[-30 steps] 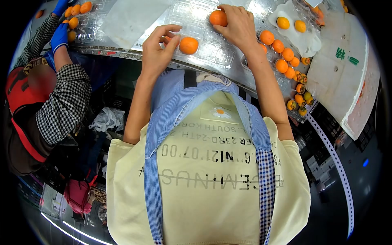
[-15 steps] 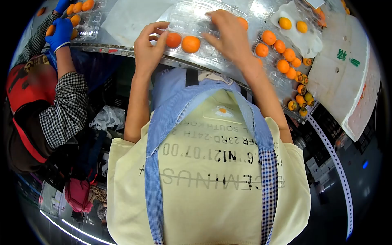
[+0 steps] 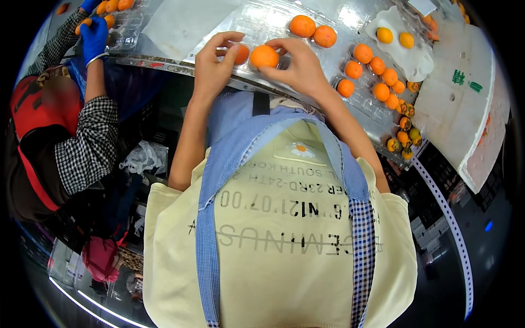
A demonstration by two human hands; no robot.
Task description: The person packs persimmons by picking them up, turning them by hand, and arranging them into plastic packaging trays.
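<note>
My right hand has its thumb and fingers closed around an orange persimmon in a clear plastic tray. Just left of it, my left hand curls its fingers about a second persimmon. The left thumb lies against that fruit and partly hides it. Two more persimmons, a left one and a right one, sit side by side at the far right of the tray, beyond my right hand.
To the right are clear trays with several persimmons, and loose ones with leafy tops near the edge. A white moulded liner holds two yellower fruits. A foam box stands far right. At left, a co-worker's blue-gloved hand holds fruit.
My right hand has moved down and left from the tray's far side onto the near persimmon. Two persimmons at the far right now show fully. My left hand stays about the same fruit.
</note>
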